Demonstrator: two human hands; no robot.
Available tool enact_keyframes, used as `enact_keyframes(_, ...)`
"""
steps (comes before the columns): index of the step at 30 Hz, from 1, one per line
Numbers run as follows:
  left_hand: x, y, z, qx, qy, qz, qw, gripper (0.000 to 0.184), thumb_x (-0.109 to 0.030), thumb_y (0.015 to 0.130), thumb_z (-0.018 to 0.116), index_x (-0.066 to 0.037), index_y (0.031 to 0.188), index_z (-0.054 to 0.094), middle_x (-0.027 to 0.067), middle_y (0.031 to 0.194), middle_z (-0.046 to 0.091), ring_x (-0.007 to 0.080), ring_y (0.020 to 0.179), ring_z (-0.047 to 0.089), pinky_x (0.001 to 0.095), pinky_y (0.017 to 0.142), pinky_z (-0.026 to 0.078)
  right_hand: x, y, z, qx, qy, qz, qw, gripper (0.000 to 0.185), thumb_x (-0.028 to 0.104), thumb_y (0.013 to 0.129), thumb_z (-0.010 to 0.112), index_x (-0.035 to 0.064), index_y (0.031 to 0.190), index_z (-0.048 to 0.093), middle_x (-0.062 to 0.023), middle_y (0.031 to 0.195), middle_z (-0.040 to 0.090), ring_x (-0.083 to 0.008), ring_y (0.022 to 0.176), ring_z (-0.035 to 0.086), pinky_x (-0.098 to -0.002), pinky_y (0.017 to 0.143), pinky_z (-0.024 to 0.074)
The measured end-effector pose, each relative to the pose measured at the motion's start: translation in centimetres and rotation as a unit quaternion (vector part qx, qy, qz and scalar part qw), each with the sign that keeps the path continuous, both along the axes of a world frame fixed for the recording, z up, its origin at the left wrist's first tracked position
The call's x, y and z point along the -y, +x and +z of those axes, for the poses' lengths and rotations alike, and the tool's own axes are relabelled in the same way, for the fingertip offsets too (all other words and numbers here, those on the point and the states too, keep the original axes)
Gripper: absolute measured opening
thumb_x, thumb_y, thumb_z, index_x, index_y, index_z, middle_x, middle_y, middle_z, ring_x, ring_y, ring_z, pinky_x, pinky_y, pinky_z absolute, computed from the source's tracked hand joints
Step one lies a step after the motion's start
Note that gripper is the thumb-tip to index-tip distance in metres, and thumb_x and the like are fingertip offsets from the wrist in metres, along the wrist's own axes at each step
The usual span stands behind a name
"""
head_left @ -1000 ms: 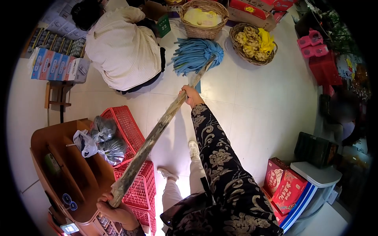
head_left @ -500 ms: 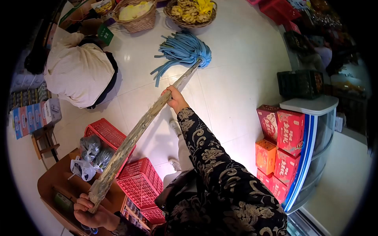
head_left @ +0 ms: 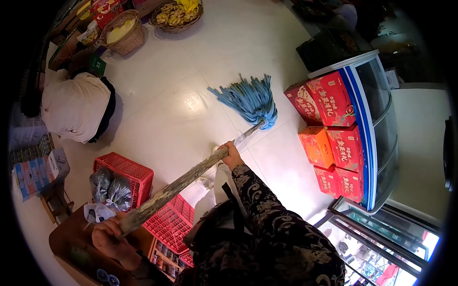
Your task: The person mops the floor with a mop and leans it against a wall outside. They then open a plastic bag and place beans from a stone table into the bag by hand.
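A mop with a rough wooden handle [head_left: 176,189] and a head of blue cloth strips [head_left: 250,101] lies slanted across the view, its strips spread on the pale tiled floor. My left hand [head_left: 110,239] is wrapped round the upper end of the handle at the lower left, over the brown wooden counter. Farther down the handle, nearer the strips, my right hand [head_left: 230,155] is closed round it. The mop head rests to the left of the stacked red boxes, apart from them.
Red crates [head_left: 125,177] with bags stand beside the brown counter [head_left: 71,238]. A person [head_left: 76,107] crouches at the left. Wicker baskets [head_left: 129,44] are at the top left. Red boxes [head_left: 346,148] stand against a glass-sided case [head_left: 381,138] at the right.
The mop head has swept right and nearer, from below the baskets towards the red boxes. Both hands have kept their hold. The view has turned right, bringing the glass door area into sight.
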State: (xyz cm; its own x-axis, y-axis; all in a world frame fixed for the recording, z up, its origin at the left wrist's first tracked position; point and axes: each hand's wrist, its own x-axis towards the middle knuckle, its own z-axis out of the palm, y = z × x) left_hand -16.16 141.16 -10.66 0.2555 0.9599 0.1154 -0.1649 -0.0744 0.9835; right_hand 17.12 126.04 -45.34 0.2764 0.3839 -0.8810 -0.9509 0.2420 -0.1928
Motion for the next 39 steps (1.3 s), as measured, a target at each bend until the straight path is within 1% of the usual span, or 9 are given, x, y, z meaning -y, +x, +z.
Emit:
enact_keyframes(8, -1.8, 1.1, -6.3, 0.050, -0.134, 0.016, 0.990, 0.026, -0.023, 0.090, 0.045, -0.006, 0.071, 0.042, 0.0024, 0.064, 0.039, 0.0130, 0.052, 0.042, 0.0289, 0.056, 0.037, 15.6, -4.3, -2.7, -0.146, -0.081, -0.082, 0.983, 0.024, 0.007, 0.076, 0.053, 0.0013, 0.098, 0.044, -0.0124, 0.092, 0.053, -0.0227, 0.084, 0.054, -0.0326, 0.082, 0.0447)
enact_keyframes(9, -1.8, 1.5, -7.5, 0.035, -0.144, 0.054, 0.988, 0.026, -0.025, 0.089, 0.047, -0.007, 0.072, 0.043, 0.0023, 0.064, 0.040, 0.0132, 0.053, 0.043, 0.0282, 0.054, 0.037, 17.9, -5.2, -1.7, 0.144, -0.117, 0.190, 0.964, 0.029, 0.006, 0.076, 0.056, 0.0000, 0.101, 0.043, -0.0123, 0.094, 0.053, -0.0219, 0.087, 0.054, -0.0314, 0.082, 0.0448)
enact_keyframes(10, -2.1, 0.8, -9.1, 0.040, -0.158, 0.060, 0.985, 0.025, -0.026, 0.089, 0.048, -0.007, 0.072, 0.043, 0.0022, 0.064, 0.040, 0.0132, 0.053, 0.043, 0.0282, 0.054, 0.037, 19.9, -6.1, -1.0, 0.412, -0.139, 0.429, 0.792, 0.033, 0.004, 0.075, 0.058, -0.0013, 0.104, 0.043, -0.0123, 0.097, 0.054, -0.0211, 0.091, 0.055, -0.0302, 0.081, 0.0449)
enact_keyframes(16, -0.5, 0.9, -7.3, 0.048, -0.234, 0.150, 0.960, 0.029, -0.027, 0.088, 0.048, -0.010, 0.067, 0.040, 0.0000, 0.059, 0.035, 0.0114, 0.051, 0.036, 0.0251, 0.051, 0.034, 23.3, -6.2, 4.2, 0.493, -0.188, 0.509, 0.680, 0.034, 0.007, 0.070, 0.062, -0.0020, 0.100, 0.049, -0.0203, 0.082, 0.058, -0.0293, 0.081, 0.058, -0.0337, 0.070, 0.0461)
enact_keyframes(23, 5.2, -7.6, 0.8, 0.027, -0.181, 0.227, 0.957, 0.031, -0.030, 0.089, 0.043, -0.013, 0.064, 0.035, -0.0012, 0.058, 0.032, 0.0114, 0.056, 0.037, 0.0257, 0.056, 0.035, 21.6, -7.2, 11.7, 0.529, -0.095, 0.461, 0.707, 0.031, 0.005, 0.073, 0.058, 0.0015, 0.102, 0.048, -0.0128, 0.092, 0.059, -0.0243, 0.082, 0.058, -0.0340, 0.067, 0.0466)
enact_keyframes(25, 6.5, -13.5, 1.5, 0.040, -0.170, 0.263, 0.949, 0.032, -0.030, 0.090, 0.042, -0.013, 0.064, 0.034, -0.0005, 0.059, 0.031, 0.0123, 0.057, 0.037, 0.0268, 0.056, 0.036, 19.0, -6.8, 14.3, 0.072, -0.104, 0.190, 0.974, 0.027, 0.006, 0.075, 0.058, -0.0004, 0.100, 0.047, -0.0131, 0.091, 0.057, -0.0245, 0.083, 0.057, -0.0330, 0.068, 0.0472)
enact_keyframes(26, 8.9, -13.4, 3.3, 0.009, -0.166, 0.224, 0.960, 0.032, -0.029, 0.090, 0.039, -0.012, 0.063, 0.034, 0.0012, 0.061, 0.035, 0.0144, 0.061, 0.041, 0.0272, 0.059, 0.038, 17.9, -6.7, 15.4, -0.180, -0.095, 0.023, 0.979, 0.026, 0.006, 0.077, 0.057, -0.0014, 0.099, 0.047, -0.0132, 0.091, 0.056, -0.0246, 0.083, 0.057, -0.0325, 0.069, 0.0475)
enact_keyframes(38, 18.2, -13.6, 1.1, 0.023, -0.059, 0.355, 0.933, 0.027, -0.025, 0.087, 0.043, -0.001, 0.085, 0.054, 0.0103, 0.088, 0.055, 0.0237, 0.085, 0.052, 0.0391, 0.082, 0.040, 19.9, -4.0, 10.5, -0.047, 0.102, -0.051, 0.992, 0.022, 0.004, 0.077, 0.056, -0.0008, 0.092, 0.040, -0.0151, 0.085, 0.045, -0.0276, 0.075, 0.051, -0.0412, 0.063, 0.0491)
enact_keyframes(39, 16.6, -19.2, -2.2, -0.083, -0.038, 0.194, 0.977, 0.033, -0.028, 0.089, 0.039, -0.002, 0.105, 0.052, 0.0106, 0.103, 0.053, 0.0233, 0.097, 0.051, 0.0415, 0.088, 0.040, 20.3, -2.7, 8.3, -0.069, 0.115, -0.067, 0.989, 0.019, 0.003, 0.078, 0.055, -0.0006, 0.090, 0.041, -0.0144, 0.083, 0.045, -0.0272, 0.073, 0.050, -0.0415, 0.063, 0.0490)
